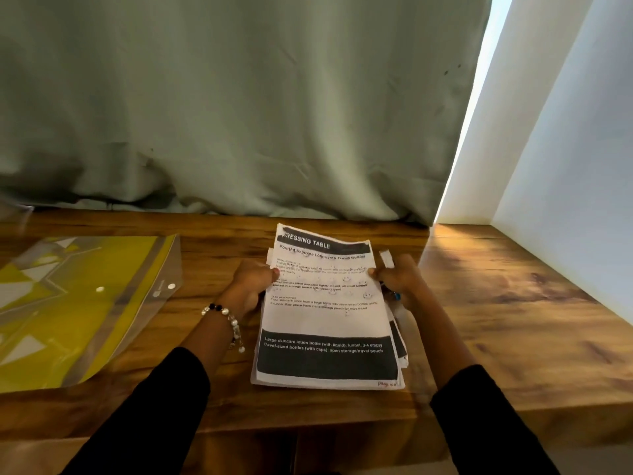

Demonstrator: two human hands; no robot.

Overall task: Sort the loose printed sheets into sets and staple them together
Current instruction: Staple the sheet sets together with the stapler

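Both hands grip the stack of printed sheets (329,313) at its side edges above the wooden bench (496,303): left hand (255,281) and right hand (399,274), fingers curled around the paper. Best to square the fanned right edges first, then read each heading before separating sets.

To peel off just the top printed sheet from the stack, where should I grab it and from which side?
Judging from the view, take the top sheet at its far right corner, coming from the right: the stack fans out along that edge, so layers are separated there. The left hand and the right hand pinch the stack's side edges mid-height, its near end resting on the wooden table.
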